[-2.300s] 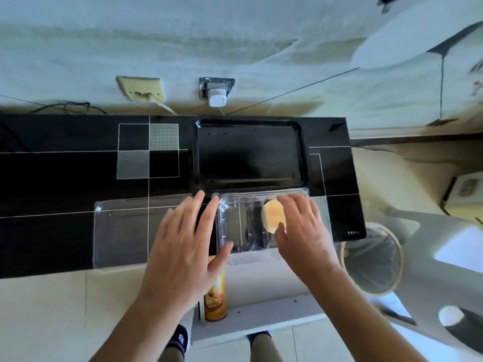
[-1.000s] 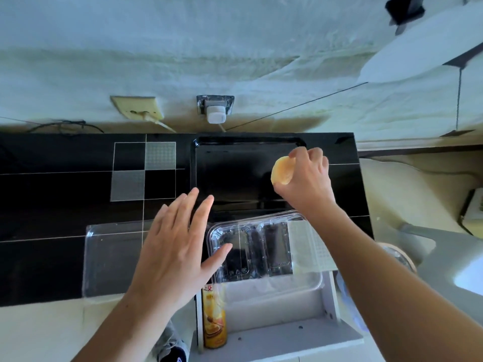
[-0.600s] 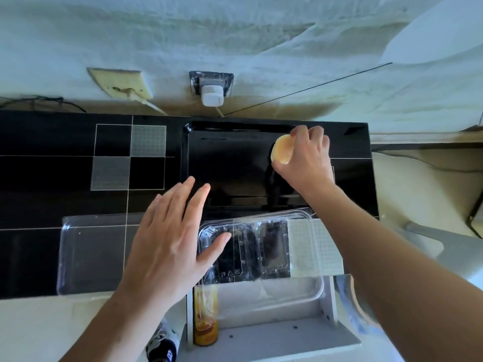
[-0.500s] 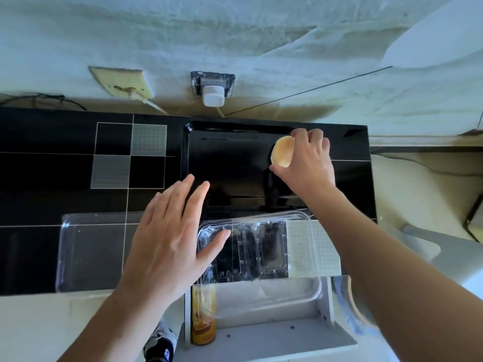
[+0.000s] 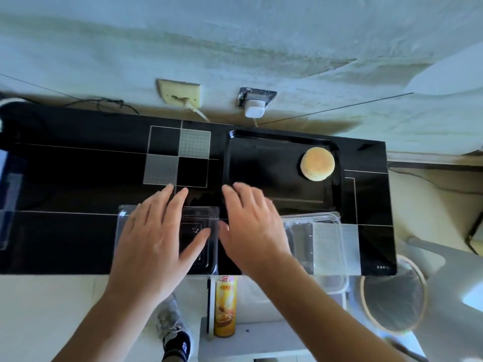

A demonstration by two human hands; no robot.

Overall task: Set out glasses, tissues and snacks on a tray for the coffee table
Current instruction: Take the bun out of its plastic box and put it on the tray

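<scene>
Black glossy bench point(image 5: 78, 178) runs along the far wall, marked with thin white lines and a checker of grey squares. At its near edge, left of centre, a clear plastic lid point(image 5: 198, 231) lies flat.

Left hand point(image 5: 159, 236): released, fingers straight and spread, palm down over the clear plastic lid. Contact with the lid cannot be confirmed. It holds nothing.

Right hand point(image 5: 251, 226): released, fingers extended and slightly blurred, palm down just right of the left hand, at the near left corner of the tray. It holds nothing.

Black tray point(image 5: 261, 158): flat on the bench, right of centre, against the far side. One round golden pastry point(image 5: 317, 164) rests on it at the far right corner, well apart from both hands.

Clear plastic snack container point(image 5: 321, 241): right of the right hand, just near of the tray, overhanging the near edge of the bench. Contents cannot be made out.

Below the bench edge, between the forearms, a yellow snack canister point(image 5: 225, 307) stands on a white shelf point(image 5: 261, 338). A round bin point(image 5: 394, 296) stands on the floor at near right.

On the far wall, a cream socket point(image 5: 180, 93) and a white plug adapter point(image 5: 254, 111).
</scene>
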